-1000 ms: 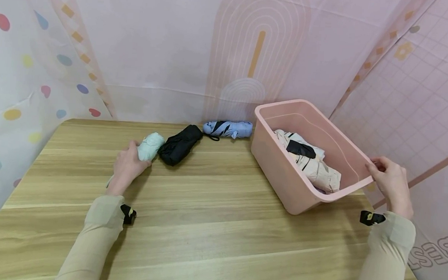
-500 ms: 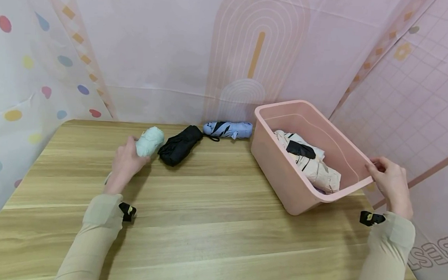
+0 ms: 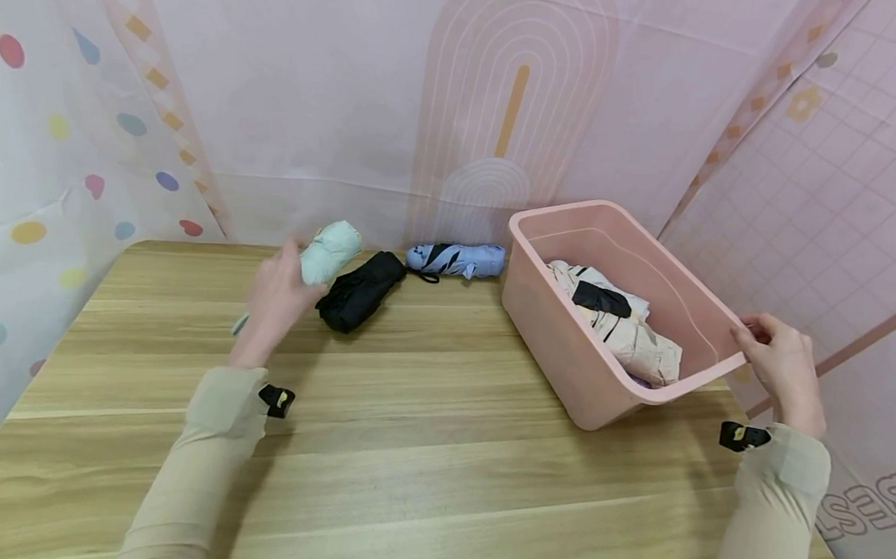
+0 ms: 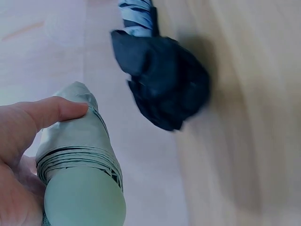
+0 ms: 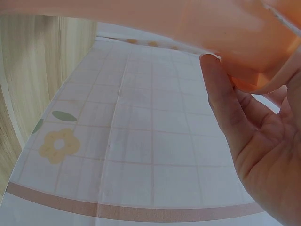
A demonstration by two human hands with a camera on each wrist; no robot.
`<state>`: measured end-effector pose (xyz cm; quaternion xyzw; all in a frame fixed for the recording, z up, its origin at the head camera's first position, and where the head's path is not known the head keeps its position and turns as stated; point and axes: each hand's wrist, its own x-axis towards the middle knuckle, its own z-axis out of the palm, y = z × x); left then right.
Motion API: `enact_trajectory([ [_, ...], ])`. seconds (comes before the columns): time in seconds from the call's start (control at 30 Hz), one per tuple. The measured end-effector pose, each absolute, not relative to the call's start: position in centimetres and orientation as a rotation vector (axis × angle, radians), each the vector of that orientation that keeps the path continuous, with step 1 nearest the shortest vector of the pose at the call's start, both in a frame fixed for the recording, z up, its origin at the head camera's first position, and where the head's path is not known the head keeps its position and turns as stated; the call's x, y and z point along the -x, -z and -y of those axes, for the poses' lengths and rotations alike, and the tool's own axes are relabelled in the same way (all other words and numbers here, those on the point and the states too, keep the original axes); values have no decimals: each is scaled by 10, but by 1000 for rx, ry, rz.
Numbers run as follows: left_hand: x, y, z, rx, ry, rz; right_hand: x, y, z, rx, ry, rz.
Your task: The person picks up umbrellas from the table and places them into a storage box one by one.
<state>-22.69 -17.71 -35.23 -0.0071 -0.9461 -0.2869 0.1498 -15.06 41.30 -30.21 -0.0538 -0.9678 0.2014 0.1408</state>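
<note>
A folded mint-green umbrella point(image 3: 332, 251) is gripped by my left hand point(image 3: 273, 297), raised over the table's far left. In the left wrist view the thumb lies across the cloth of the umbrella point(image 4: 77, 136), its rounded handle end towards the camera. Just right of that hand lies a black folded umbrella point(image 3: 361, 292), and past it a blue folded umbrella point(image 3: 464, 259) with dark stripes. My right hand point(image 3: 782, 361) pinches the rim of a pink bin point(image 3: 558, 343) at its near right corner. Inside the bin are folded cream umbrellas point(image 3: 640, 342), one with a black band.
The wooden table point(image 3: 410, 461) reaches back to a patterned cloth wall point(image 3: 313, 98). Another cloth with a grid print point(image 5: 155, 141) hangs close beside the right hand. The bin stands at the table's right side.
My left hand has lifted the mint-green umbrella off the table and carried it up and to the right, close above the black umbrella. The right hand and the bin have stayed put.
</note>
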Motion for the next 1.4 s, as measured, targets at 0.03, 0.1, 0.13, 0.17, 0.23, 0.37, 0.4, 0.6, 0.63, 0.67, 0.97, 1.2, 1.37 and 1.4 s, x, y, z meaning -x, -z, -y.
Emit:
enact_trajectory([
  [0.03,228,349,174,27,823,2717,150,302,-413,157,-581,2796],
  [0.1,230,343,166,48,820,2718,150,302,-413,160,-583,2798],
  [0.13,231,339,162,56,817,2717,150,302,-413,160,-583,2799],
  [0.17,232,337,157,77,822,2709,150,302,-413,160,-585,2798],
  [0.23,234,332,148,107,824,2698,150,302,-413,159,-586,2799],
  [0.37,238,323,127,180,831,2655,150,302,-413,158,-579,2799],
  [0.4,239,321,121,192,831,2649,150,302,-413,157,-576,2798],
  [0.6,236,312,89,303,795,2619,150,302,-414,162,-571,2799],
  [0.63,235,310,83,322,790,2617,151,302,-414,166,-573,2803],
  [0.67,234,308,78,340,790,2616,151,302,-414,169,-575,2805],
  [0.97,224,292,28,561,758,2558,152,302,-415,178,-575,2816],
  [1.2,215,279,-8,757,675,2496,153,302,-414,157,-564,2795],
  [1.37,211,273,-30,853,624,2462,153,301,-413,151,-572,2795],
  [1.4,210,272,-35,869,614,2463,153,302,-413,151,-573,2796],
])
